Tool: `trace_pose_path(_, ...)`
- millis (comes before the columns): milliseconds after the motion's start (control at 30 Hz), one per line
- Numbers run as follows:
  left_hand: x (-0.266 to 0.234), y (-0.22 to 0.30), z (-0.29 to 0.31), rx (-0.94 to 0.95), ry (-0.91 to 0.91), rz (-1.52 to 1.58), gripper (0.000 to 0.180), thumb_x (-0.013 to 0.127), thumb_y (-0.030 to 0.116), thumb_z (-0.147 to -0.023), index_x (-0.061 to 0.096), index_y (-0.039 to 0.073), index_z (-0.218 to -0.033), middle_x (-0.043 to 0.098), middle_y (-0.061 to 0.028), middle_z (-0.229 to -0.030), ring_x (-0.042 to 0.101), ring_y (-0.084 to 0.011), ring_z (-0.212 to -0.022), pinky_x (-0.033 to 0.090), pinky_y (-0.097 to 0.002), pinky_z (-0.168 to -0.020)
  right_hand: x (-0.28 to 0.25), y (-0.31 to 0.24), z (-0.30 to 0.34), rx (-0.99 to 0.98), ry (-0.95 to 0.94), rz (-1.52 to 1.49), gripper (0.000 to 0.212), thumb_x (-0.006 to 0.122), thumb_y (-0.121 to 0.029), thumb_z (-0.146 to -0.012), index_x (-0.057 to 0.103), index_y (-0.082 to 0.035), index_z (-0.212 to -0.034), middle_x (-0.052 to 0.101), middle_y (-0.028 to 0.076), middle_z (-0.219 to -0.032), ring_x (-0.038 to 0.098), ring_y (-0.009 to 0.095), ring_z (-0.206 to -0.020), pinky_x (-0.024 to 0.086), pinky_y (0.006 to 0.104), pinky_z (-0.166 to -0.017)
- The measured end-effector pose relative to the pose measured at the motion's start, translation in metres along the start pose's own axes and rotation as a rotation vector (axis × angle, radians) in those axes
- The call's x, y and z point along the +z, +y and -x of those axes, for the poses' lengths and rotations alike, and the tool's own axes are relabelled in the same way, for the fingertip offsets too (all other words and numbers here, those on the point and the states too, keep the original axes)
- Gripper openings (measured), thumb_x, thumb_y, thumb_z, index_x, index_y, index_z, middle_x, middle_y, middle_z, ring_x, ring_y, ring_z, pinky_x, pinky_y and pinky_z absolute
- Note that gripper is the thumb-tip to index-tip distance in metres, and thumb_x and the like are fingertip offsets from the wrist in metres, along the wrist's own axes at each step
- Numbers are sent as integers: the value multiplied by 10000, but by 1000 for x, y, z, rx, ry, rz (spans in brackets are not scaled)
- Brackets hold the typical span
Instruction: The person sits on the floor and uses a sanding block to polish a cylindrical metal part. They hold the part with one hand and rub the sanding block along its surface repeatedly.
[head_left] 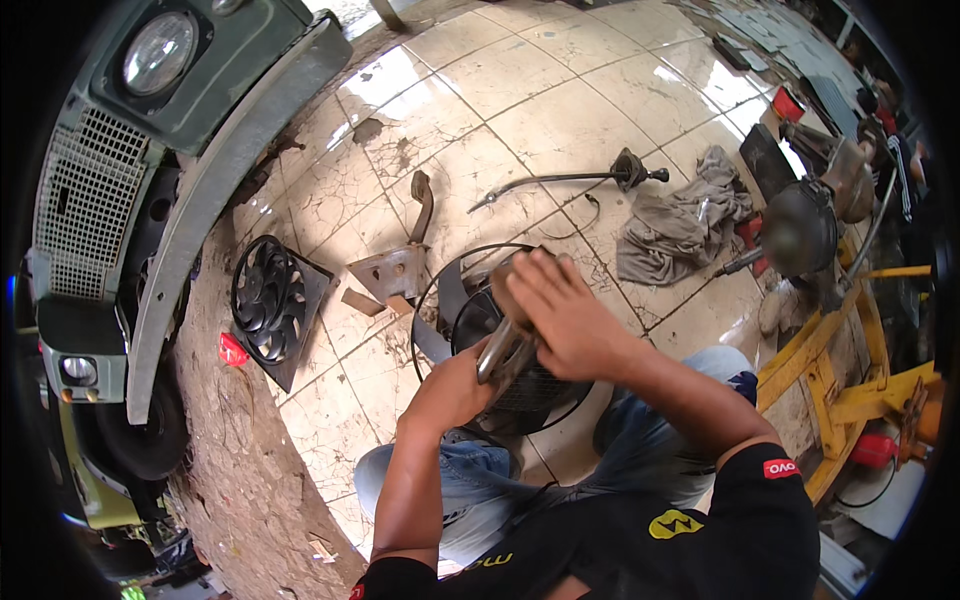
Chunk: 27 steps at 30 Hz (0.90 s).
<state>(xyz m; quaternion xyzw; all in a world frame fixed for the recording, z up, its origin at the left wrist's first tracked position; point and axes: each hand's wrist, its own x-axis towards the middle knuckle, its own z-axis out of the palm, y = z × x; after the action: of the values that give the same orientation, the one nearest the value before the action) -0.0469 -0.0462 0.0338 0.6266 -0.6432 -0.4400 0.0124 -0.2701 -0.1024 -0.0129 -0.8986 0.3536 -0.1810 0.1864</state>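
Noting, mid-frame: left hand point(448, 392) curled round a metal part point(496, 355), right hand point(572, 322) extended across its top, grip hidden; I judge two-handed pressing underway, next needing steady support.

Metal part point(493, 356), silvery w/ brownish far end, tilted, partly hid., btwn L hand point(448, 393) & R hand point(570, 315).

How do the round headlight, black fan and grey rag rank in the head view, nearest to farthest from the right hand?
1. Grey rag: right of the right hand.
2. Black fan: left, on the floor.
3. Round headlight: far upper left.
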Motion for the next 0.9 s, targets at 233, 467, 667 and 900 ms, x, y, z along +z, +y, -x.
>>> trace_pose_path(233,5,-9,1,118,23,10,644,660,183,-899,474,144,-1514,689,-297,-1137,654,-457,-1084,523,-487,-915,-9,2,-6,178,-38,-28,892,714,-131,-758,351,-87,-1572,310,220,-1636,248,424,-1542,187,666,-1208)
trace_pose_path(467,7,-10,-2,143,37,11,615,651,214,-913,487,148,-1502,693,-289,-1146,651,-459,-1100,524,-490,-924,-9,11,-1,135,-27,62,830,734,-169,-779,395,-111,-1535,345,198,-1617,261,443,-1525,185,679,-1202)
trace_pose_path(667,3,-11,-1,107,4,4,631,656,242,-912,476,155,-1511,697,-282,-1147,654,-460,-1102,526,-484,-927,2,-22,4,-95,-5,21,889,731,-191,-774,343,-11,-1554,360,213,-1606,271,432,-1520,177,622,-1226)
trace_pose_path(900,3,-15,-2,109,2,9,654,673,295,-901,478,155,-1509,695,-284,-1152,657,-461,-1094,527,-479,-926,-4,-6,-4,81,-14,80,904,741,-163,-753,351,-58,-1562,361,181,-1618,274,398,-1531,193,636,-1216)
